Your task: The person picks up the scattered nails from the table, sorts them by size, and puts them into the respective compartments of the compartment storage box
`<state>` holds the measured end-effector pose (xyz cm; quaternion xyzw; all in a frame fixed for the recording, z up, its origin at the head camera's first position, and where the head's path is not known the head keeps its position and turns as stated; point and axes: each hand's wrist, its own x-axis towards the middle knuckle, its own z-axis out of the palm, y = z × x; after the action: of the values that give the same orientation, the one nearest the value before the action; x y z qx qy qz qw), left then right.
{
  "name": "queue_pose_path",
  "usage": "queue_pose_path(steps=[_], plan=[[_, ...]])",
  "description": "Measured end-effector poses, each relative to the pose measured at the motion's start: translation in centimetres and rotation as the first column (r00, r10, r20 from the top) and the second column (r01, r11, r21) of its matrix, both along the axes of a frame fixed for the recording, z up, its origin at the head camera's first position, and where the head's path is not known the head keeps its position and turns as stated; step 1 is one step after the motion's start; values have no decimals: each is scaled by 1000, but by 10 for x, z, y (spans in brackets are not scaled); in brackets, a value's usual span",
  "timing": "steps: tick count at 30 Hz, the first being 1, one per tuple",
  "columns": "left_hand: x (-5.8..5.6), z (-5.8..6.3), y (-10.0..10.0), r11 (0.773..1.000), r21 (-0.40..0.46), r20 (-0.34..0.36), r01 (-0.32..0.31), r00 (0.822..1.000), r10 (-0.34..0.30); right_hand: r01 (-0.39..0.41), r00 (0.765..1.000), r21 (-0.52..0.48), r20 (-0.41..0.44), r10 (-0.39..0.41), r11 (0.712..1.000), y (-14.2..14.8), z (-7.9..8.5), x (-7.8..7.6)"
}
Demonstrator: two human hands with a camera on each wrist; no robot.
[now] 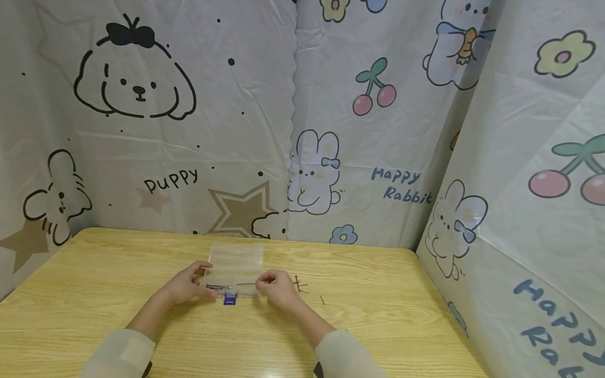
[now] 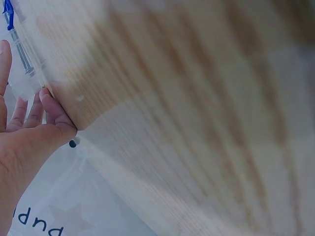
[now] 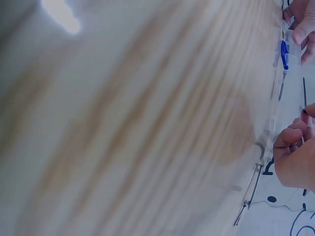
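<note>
A clear plastic box (image 1: 235,257) lies on the table with its lid tipped back and a blue latch (image 1: 230,300) at the front. My left hand (image 1: 188,284) grips the box's left end, thumb near the front edge and fingers behind. Several dark nails (image 1: 217,287) lie in the left part of the box. Over the box's right part, my right hand (image 1: 280,290) pinches one long thin nail (image 1: 246,284) by its end, holding it roughly level. In the right wrist view this nail (image 3: 304,88) shows a dark head at the fingertips.
Several loose nails (image 1: 298,284) lie crossed on the wooden table (image 1: 378,315) just right of my right hand. A single nail (image 1: 322,300) lies a little nearer. A printed cloth (image 1: 246,126) hangs behind the table and along its sides.
</note>
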<state>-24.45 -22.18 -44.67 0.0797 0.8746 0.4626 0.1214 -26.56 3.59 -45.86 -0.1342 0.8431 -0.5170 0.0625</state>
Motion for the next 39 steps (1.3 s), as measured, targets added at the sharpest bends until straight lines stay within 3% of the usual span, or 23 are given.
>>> queue_pose_path(steps=[39], plan=[[-3,-1,0,1000,-1,15,1,1000,-1,-37,999,165,15,35,986,0,5,-4]])
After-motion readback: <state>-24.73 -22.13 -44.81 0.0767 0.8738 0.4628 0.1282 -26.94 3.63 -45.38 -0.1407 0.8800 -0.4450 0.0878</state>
